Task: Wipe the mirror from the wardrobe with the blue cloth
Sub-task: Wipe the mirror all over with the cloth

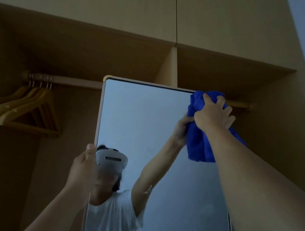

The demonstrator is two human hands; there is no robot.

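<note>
Head view: left hand grips the mirror by its left edge, while right hand clutches the bunched blue cloth against its top right corner; behind, hangers hang in the wardrobe.

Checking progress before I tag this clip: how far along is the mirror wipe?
Done: mirror is out and upright, left hand gripping its left edge. In hand: right hand presses the blue cloth on the top right corner. Left: the glass below; white specks near mid-height remain.
</note>
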